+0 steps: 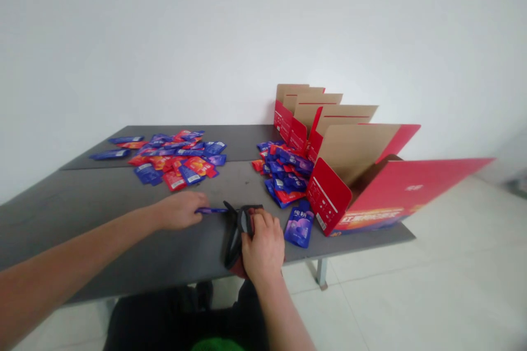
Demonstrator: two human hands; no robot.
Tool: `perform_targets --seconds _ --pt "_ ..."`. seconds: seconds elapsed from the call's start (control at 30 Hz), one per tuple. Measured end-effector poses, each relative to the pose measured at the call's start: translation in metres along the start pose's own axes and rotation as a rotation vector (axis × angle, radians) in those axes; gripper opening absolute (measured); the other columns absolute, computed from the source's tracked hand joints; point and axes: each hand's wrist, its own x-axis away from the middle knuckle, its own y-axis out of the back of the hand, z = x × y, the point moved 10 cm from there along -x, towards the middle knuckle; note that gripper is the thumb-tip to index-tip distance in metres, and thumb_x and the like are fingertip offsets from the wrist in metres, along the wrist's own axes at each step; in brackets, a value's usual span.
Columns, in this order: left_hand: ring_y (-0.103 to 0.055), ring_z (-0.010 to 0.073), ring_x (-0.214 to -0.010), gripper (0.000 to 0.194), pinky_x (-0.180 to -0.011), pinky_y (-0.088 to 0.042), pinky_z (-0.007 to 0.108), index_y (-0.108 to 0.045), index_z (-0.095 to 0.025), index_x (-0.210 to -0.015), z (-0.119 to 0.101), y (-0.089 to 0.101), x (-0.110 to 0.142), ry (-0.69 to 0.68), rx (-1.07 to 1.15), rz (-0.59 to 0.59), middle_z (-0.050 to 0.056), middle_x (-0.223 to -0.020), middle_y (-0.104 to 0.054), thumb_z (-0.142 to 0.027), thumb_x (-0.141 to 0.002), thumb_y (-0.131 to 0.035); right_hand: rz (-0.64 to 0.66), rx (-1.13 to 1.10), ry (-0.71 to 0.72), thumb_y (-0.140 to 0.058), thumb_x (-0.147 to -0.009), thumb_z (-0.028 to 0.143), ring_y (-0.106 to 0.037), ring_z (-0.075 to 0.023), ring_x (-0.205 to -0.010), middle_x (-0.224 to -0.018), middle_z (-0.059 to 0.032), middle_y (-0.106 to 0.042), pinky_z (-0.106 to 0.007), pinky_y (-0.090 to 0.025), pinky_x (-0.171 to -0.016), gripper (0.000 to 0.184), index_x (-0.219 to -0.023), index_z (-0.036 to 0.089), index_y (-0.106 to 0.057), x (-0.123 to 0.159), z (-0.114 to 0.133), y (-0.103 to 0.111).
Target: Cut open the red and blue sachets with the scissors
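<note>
The grey worktop ends just below my hands, and its far side meets a pale wall. Bare surface stretches in front of and to the left of my left arm; on the right, room is tight, and a red flap of the nearest open box leans out past the worktop's edge.

My left grip is pinched on a thin blue-purple pouch, seen nearly edge-on, its free end pointing right. My right grip is closed over a dark item, black and dark red, at the near edge; I cannot tell what it is, or whether the pouch touches it. A left pile of red and blue pouches lies beyond my left grip; a right pile sits against the row of boxes.

Just right of my right grip, a single purple pouch lies flat, bearing two large white Chinese characters. White lettering on the nearest box is too blurred to read surely.
</note>
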Motion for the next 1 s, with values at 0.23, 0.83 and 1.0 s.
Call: perform_targets --seconds 0.23,0.83,1.0 --pt "-0.077 0.0313 -0.077 0.034 -0.070 -0.061 0.037 -0.063 -0.021 -0.100 0.038 -0.025 -0.044 0.183 0.450 0.340 0.009 -0.080 -0.076 -0.046 -0.078 -0.061 -0.026 -0.130 0.023 -0.063 -0.080 0.007 -0.052 -0.0267 -0.112 -0.128 -0.0018 -0.065 -0.042 -0.044 -0.099 0.033 -0.108 0.025 -0.065 0.006 0.000 0.002" --pt "-0.077 0.0255 -0.087 0.038 -0.078 -0.063 0.032 -0.075 -0.016 -0.106 -0.105 0.143 -0.279 -0.111 0.176 0.354 0.011 -0.095 -0.080 -0.041 -0.077 -0.074 -0.003 -0.168 -0.009 -0.068 -0.082 0.014 -0.056 -0.0247 -0.102 -0.120 0.0017 -0.068 -0.042 -0.047 -0.089 0.029 -0.106 0.029 -0.065 0.008 0.000 -0.008" --pt "-0.071 0.0252 -0.090 0.029 -0.089 -0.054 0.035 -0.079 -0.009 -0.092 -0.068 0.168 -0.268 -0.090 -0.013 0.269 0.011 -0.089 -0.079 -0.031 -0.075 -0.073 0.042 -0.148 0.017 -0.067 -0.077 0.012 -0.059 -0.0259 -0.103 -0.124 0.0003 -0.069 -0.042 -0.049 -0.091 0.033 -0.106 0.029 -0.067 0.006 0.001 -0.008"
